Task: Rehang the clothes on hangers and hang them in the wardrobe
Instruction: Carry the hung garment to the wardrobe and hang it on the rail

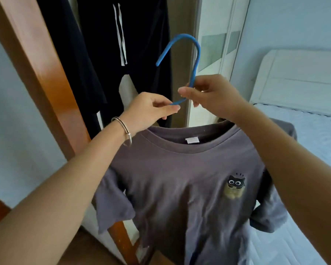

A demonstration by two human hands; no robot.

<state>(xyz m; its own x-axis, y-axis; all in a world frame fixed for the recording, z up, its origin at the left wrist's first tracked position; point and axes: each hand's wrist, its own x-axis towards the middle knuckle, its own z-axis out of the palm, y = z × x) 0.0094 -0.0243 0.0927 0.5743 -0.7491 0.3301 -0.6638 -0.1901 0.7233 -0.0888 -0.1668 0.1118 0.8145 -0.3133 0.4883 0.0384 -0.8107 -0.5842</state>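
- Right hand (208, 92): fingers and thumb were curled round the stem of the blue hanger (196, 54), just below its hook.
- Left hand (151, 109): thumb and fingertips were pinched on the hanger's blue arm where it left the stem. A bracelet (125, 131) sat on that wrist.
- Grey T-shirt (189, 188): it hung from the hanger in the air between the two forearms, collar directly under the hands and both sleeves drooping. The rest of the hanger was hidden inside it, and it rested on nothing.
- Hook: it was free, its open end turned to the left, and was raised in front of the dark trousers (141, 44) hanging in the wardrobe (36, 64). The rail was out of view.
- Bed (304, 131): it stood at the right, behind the shirt.
- Step judged in hand: lifting the dressed hanger to the rail. To do it well, the right hand needed to hold the stem so the hook stood upright, while the left steadied the shoulder against the shirt sliding off. The hook's open side needed to face the rail and land in a gap beside the trousers, not on them.
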